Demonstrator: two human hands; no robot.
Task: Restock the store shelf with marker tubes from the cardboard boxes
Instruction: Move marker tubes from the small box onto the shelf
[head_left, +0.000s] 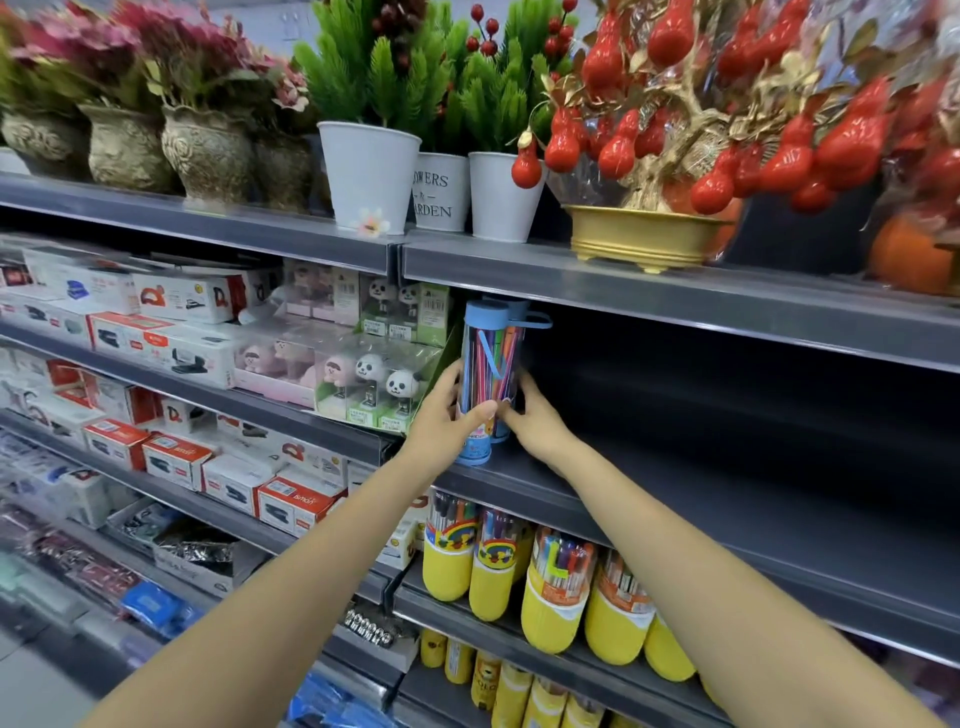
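Both hands (488, 415) clasp a blue-capped marker tube (491, 364) (coloured markers inside) upright on the shelf (727, 499).

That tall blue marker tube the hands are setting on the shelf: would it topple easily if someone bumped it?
Probably. The blue marker tube is tall on a narrow base, so a nudge near its cap would likely tip it. Being round, it would then probably roll on the dark shelf. Its clear wall looks like smooth plastic, maybe slippery, which may be why the left hand and right hand both steady it.
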